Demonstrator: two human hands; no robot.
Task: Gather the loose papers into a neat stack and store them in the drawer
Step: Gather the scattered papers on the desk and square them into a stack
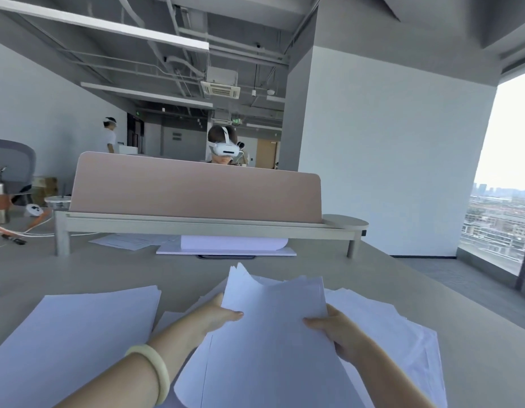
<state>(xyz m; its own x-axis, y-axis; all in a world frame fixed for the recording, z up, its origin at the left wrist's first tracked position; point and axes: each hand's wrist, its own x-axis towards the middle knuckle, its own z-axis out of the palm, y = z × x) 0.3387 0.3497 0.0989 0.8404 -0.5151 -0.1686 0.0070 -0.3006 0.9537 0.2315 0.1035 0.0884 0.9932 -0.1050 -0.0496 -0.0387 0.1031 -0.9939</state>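
Fingers [337, 315] are clamping onto the bundle of papers [273, 319] from both sides: left hand [217, 316] is pinching the left edge and right hand [340, 334] the right edge. Thumbs are lying on top and the other fingers are going behind the sheets. The bundle is being held tilted up just above the desk [137, 269], right in front of the person. It's looking pretty rough, all plain white, with the top corners sticking out at different heights.

A tidier white stack [87, 334] is lying flat to the left, and more fanned-out sheets [387, 325] are sitting under and to the right of the bundle. A pale bangle [154, 369] is sitting on the left wrist.

Further back, a low wooden shelf riser [196, 225] is holding a pinkish divider panel [193, 189]. Tucked under it are a thick pile of paper [232, 244] and a few printed pages [132, 241]. A lidded clear cup [57, 203] is standing at its left end. Someone wearing a white headset [223, 148] is sitting behind the panel, and a big window [502, 172] on the right is showing city rooftops.
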